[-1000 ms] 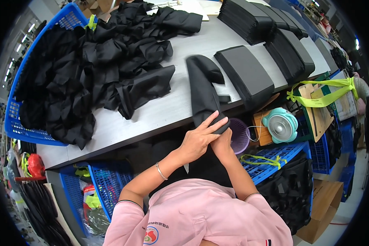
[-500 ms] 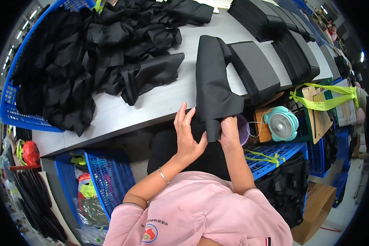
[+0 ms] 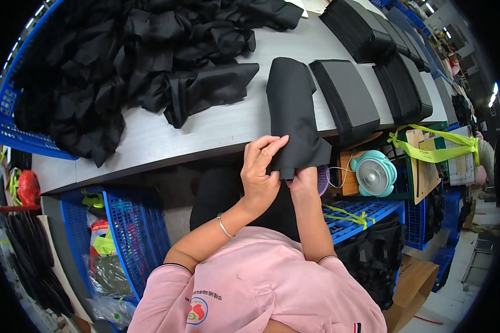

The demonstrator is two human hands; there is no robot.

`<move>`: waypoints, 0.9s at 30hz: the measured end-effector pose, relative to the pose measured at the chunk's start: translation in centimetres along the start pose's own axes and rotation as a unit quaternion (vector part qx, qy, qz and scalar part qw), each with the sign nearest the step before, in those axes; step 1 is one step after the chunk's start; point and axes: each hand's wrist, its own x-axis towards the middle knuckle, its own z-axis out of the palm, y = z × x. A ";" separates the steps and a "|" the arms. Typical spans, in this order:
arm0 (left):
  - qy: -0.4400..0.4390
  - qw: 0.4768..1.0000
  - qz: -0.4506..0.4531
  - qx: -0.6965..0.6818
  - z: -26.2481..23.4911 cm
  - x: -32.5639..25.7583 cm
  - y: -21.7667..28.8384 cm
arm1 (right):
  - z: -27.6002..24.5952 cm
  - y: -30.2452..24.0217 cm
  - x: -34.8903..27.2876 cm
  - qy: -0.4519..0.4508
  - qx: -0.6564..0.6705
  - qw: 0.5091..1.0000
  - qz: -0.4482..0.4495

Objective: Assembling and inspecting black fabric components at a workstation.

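Note:
A black fabric piece [image 3: 292,105] lies over the table's front edge, its near end hanging toward my lap. My left hand [image 3: 261,180] is closed at its left side, fingertips on the cloth and thumb by the lower end. At that lower end my right hand [image 3: 304,180] grips the cloth from below, its fingers mostly hidden under the fabric. To the right of the piece is a neat stack of black panels with a grey top [image 3: 347,94].
Crumpled black fabric [image 3: 150,61] heaps over the table's left part and a blue basket [image 3: 28,133]. More stacked panels [image 3: 404,89] stand at the right. A turquoise fan [image 3: 374,173] sits right of my hands. Blue crates [image 3: 136,233] flank my lap below the table.
My left hand has gone from spread beside the fabric to closed on its left side. The fabric now lies straighter and flatter. The view has shifted slightly.

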 end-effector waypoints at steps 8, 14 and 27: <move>-0.004 1.000 -0.011 -0.016 0.3 -0.9 -0.4 | -0.2 1.0 0.7 0.028 0.047 0.998 0.009; -0.007 1.000 -0.021 -0.019 0.6 -1.6 -0.8 | -1.1 0.7 1.0 -0.009 0.060 0.995 0.077; -0.019 1.000 0.014 -0.003 0.5 -2.7 -2.4 | -0.8 1.6 2.2 0.000 0.039 0.999 0.035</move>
